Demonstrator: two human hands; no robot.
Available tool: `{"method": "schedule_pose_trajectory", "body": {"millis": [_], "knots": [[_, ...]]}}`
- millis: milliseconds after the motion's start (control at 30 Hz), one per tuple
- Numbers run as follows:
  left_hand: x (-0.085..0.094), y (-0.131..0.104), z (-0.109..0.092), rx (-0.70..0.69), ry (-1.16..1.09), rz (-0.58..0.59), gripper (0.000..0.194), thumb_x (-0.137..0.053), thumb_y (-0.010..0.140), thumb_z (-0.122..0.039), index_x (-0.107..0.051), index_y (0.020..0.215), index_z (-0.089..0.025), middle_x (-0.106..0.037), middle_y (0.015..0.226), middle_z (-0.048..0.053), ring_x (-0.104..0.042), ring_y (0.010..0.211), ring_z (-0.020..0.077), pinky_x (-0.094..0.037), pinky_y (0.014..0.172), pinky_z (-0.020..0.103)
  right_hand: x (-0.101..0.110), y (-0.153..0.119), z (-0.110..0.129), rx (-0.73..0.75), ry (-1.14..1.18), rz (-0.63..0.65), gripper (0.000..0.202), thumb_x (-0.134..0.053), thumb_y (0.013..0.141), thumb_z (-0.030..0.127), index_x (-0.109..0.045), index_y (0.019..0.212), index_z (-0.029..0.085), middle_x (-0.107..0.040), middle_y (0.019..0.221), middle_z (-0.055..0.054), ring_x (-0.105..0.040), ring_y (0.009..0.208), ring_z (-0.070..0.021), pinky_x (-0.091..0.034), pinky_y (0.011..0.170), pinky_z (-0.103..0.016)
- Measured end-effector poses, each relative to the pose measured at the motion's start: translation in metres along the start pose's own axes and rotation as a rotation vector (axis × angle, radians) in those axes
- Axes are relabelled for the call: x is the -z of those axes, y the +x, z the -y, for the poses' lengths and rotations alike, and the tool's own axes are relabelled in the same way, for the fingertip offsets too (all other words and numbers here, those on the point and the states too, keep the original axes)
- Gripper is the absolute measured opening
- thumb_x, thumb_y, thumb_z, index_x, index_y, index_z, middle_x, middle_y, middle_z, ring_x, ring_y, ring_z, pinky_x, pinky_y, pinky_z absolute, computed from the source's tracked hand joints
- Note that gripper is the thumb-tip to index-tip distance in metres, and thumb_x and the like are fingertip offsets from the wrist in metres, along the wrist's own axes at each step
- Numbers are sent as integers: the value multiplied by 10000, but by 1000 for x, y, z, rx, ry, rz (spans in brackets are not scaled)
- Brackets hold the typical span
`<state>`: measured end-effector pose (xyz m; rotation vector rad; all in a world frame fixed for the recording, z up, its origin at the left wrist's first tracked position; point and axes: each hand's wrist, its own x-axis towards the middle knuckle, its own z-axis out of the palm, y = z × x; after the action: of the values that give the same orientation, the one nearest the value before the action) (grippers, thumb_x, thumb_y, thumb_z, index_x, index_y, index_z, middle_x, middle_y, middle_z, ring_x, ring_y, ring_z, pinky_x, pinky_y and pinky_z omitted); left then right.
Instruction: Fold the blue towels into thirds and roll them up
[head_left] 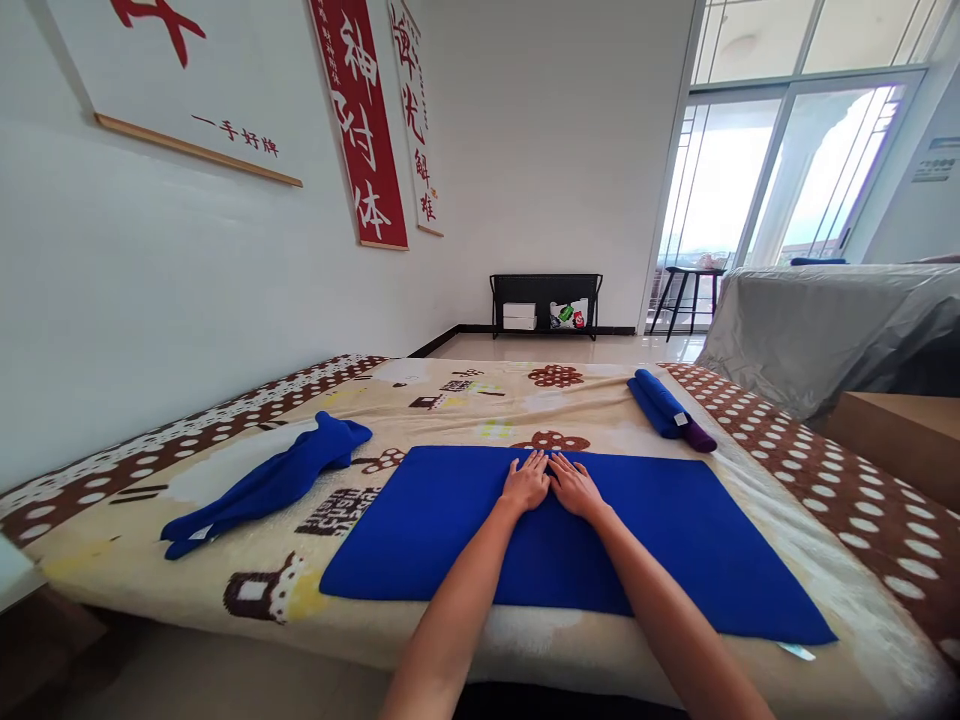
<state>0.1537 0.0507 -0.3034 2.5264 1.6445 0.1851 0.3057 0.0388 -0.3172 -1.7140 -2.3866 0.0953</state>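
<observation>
A blue towel (420,530) lies spread flat near the front edge of the bed, with a white label showing at its near right corner. My left hand (528,482) rests palm down on the towel close to its far edge, fingers stretched out. Right beside it, my right hand (574,484) lies flat on the cloth too, the two hands almost touching at the fingertips. To the left is a crumpled blue towel (277,480) with a white label. Toward the far right sits a rolled blue towel (654,402) against a purple roll (699,437).
A patterned cream blanket (450,420) with brown dotted borders covers the bed. Beyond stands a low black rack (546,300). At right are a cardboard box (892,440), a grey-sheeted piece of furniture (817,320) and a black stool (690,290). A white wall (187,270) runs along the left.
</observation>
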Motion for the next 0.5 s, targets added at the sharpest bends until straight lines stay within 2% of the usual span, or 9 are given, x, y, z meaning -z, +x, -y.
{"method": "schedule_pose_trajectory", "body": {"millis": [33,100,300,367,433,500], "knots": [[-1,0,6,8,-1,-12,564,-234,984,-400,-281,1523,-241,-209,1616,35,-158,1490,184,-119,1193,447,0,-1,-8,-15,0,2,554,-221,999,453,-332,1503,251,-273,1583,-30,-199,1468,-147,-159,1159,-357],[4,-6,32,53,0,-36,571,-214,990,-450,-290,1519,-248,-203,1618,45,-158,1491,197,-115,1188,465,4,-10,-38,-72,-11,-2,573,-206,997,501,-322,1505,265,-259,1589,-26,-186,1472,-157,-142,1167,-381],[36,-52,159,283,36,-59,551,-230,987,-483,-315,1504,-314,-215,1615,18,-174,1487,226,-124,1172,519,24,-61,-165,-325,-58,-19,587,-189,988,503,-291,1518,272,-255,1592,-28,-170,1479,-172,-125,1180,-428],[44,-68,192,378,57,-64,556,-235,984,-478,-303,1511,-314,-208,1616,23,-175,1487,238,-129,1167,539,27,-77,-199,-406,-69,-29,600,-198,979,503,-284,1522,263,-236,1598,-36,-169,1480,-185,-133,1180,-446],[48,-78,214,461,75,-75,567,-229,980,-481,-304,1514,-303,-208,1615,30,-173,1487,257,-142,1160,559,28,-90,-224,-477,-82,-40,620,-200,969,514,-278,1525,252,-221,1602,-44,-170,1480,-202,-141,1177,-469],[48,-81,226,519,85,-87,582,-218,975,-494,-311,1514,-293,-223,1610,34,-174,1486,272,-160,1154,571,26,-98,-242,-532,-97,-55,657,-199,956,540,-271,1529,229,-221,1601,-58,-183,1477,-221,-148,1173,-489]]}}
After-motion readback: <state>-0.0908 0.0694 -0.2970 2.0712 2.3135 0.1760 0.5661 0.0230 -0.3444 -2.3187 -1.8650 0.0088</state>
